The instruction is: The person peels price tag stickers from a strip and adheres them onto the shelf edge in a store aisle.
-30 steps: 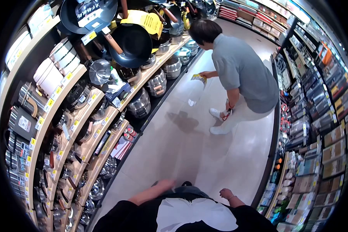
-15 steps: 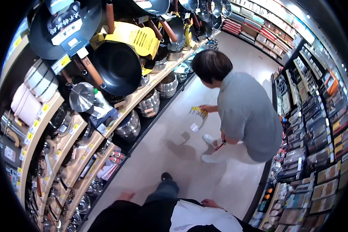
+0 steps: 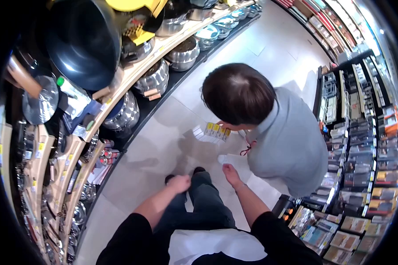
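My left hand hangs over my lower legs, its fingers curled in, and no object shows in it. My right hand is held out in front of me to the right of my legs, its fingers loosely curled with nothing visible in them. Neither hand touches the shelves. Just beyond my right hand, a person in a grey shirt bends forward. That person's hand holds a fan of yellow-and-white price tags above the floor.
On the left, a curved wooden shelf carries a large black wok, steel pots and lids. Red-topped cans stand low there. Racks of packaged goods line the right side. Pale tiled floor runs between.
Both my hands have risen forward from beside my body. My view has moved forward, bringing the other person and the wok nearer. The person has lowered their head over the tags.
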The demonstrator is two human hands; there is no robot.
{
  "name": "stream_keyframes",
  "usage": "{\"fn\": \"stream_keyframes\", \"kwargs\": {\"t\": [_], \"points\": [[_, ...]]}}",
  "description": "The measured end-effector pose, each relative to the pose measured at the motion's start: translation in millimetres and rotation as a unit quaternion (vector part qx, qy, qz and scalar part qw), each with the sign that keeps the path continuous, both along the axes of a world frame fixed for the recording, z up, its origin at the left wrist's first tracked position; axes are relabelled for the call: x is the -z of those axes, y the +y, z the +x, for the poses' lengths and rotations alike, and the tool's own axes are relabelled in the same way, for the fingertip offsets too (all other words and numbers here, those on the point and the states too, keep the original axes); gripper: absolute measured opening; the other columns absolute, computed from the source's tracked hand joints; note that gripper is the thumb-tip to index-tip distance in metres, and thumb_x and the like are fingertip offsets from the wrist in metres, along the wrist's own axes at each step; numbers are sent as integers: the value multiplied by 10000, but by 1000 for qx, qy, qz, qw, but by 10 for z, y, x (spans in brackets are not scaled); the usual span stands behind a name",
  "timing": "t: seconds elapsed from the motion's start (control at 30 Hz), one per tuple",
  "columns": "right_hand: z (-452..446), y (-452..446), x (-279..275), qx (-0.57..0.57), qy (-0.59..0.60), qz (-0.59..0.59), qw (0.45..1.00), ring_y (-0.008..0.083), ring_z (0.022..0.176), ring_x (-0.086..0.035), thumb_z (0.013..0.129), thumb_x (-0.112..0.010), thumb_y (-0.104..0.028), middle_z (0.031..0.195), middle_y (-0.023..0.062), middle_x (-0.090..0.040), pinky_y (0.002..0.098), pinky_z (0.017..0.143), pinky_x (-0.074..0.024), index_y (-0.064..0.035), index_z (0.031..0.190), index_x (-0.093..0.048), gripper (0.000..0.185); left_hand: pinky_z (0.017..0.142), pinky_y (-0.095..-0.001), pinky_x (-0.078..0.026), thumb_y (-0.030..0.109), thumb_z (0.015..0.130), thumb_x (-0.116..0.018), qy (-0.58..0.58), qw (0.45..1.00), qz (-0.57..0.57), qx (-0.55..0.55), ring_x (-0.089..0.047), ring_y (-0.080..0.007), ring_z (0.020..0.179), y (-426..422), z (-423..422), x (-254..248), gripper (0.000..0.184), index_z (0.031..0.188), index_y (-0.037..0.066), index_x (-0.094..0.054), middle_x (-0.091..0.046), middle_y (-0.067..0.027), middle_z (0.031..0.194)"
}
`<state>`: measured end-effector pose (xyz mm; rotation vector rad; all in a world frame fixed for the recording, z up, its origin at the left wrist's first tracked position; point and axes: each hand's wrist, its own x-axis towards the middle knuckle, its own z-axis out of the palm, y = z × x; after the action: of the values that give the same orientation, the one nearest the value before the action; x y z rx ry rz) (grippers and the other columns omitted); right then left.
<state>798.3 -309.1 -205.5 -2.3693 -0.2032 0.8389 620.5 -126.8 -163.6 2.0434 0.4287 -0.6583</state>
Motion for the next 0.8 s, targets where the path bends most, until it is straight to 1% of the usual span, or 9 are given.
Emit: {"fn": "stream_keyframes", "kwargs": {"t": [0.1, 0.17, 0.23, 0.4, 0.5, 0.57, 0.63, 0.7, 0.8], "points": [[672, 1, 915, 97, -89, 10, 991, 190, 929, -470, 795, -475, -198, 1024, 109, -502, 281, 807, -358, -16, 1085, -423, 347, 691, -364, -423, 267, 755, -472, -39, 991, -115, -50, -537, -289, 803, -279, 215, 450, 238, 881, 66, -495, -573, -120, 818], [1279, 559, 982, 203, -62, 175, 961, 172, 937, -455, 795, -479, -186, 1022, 77, -498, 267, 836, -333, 4, 1071, -436, 338, 684, -359, -426, 248, 751, -482, -73, 987, -124, -71, -540, -282, 796, 201, 521, 958, 225, 885, 68, -498, -574, -122, 816], [1310, -161, 1740, 119, -179, 185, 959, 162, 958, -437, 792, -488, -167, 1016, 48, -494, 261, 848, -319, 12, 1060, -445, 325, 693, -351, -429, 246, 742, -504, -52, 984, -143, -90, -546, -275, 795, -149, 405, 1233, 248, 899, 54, -498, -573, -125, 835], [1316, 483, 1684, 127, 38, 343, 930, 148, 907, -491, 815, -462, -271, 980, 42, -511, 254, 764, -394, -19, 1063, -448, 354, 730, -295, -433, 260, 706, -595, -139, 942, -236, -193, -554, -224, 808, 189, 1055, 2166, 436, 1010, -22, -461, -530, -156, 978], [1187, 645, 1786, 148, 228, 476, 836, 142, 880, -512, 823, -444, -321, 965, 42, -517, 251, 727, -420, -27, 1062, -447, 380, 707, -275, -436, 263, 716, -592, -183, 860, -405, -252, -535, -188, 801, 260, 1359, 2167, 447, 1033, -14, -442, -523, -135, 960], [1185, 390, 2256, 233, 109, 425, 868, 131, 803, -546, 830, -391, -384, 936, 49, -528, 237, 659, -451, -29, 1056, -444, 424, 694, -261, -435, 235, 732, -582, -185, 843, -428, -268, -524, -167, 797, 365, 1488, 2143, 415, 1030, -15, -437, -519, -117, 940], [999, 435, 1927, 197, 169, 436, 862, 150, 978, -431, 833, -418, -201, 1074, 63, -456, 277, 855, -327, -13, 1093, -428, 321, 682, -247, -435, 207, 748, -572, -190, 825, -450, -285, -512, -146, 793, 411, 1582, 2160, 383, 1026, -15, -431, -515, -98, 921], [789, 531, 1917, 204, 124, 448, 861, 175, 778, -535, 840, -400, -299, 914, 73, -531, 279, 683, -435, 18, 1003, -447, 360, 665, -227, -433, 127, 778, -536, -237, 689, -587, -353, -511, -119, 772, 492, 1641, 2133, 300, 1017, -15, -423, -516, -74, 876], [528, 650, 1741, 153, 158, 398, 891, 147, 759, -524, 826, -442, -170, 909, 87, -533, 253, 722, -400, 29, 920, -495, 227, 681, -224, -432, 85, 792, -508, -226, 718, -558, -348, -520, -109, 788, 780, 1622, 2024, 236, 997, -13, -445, -531, -74, 877]]}}
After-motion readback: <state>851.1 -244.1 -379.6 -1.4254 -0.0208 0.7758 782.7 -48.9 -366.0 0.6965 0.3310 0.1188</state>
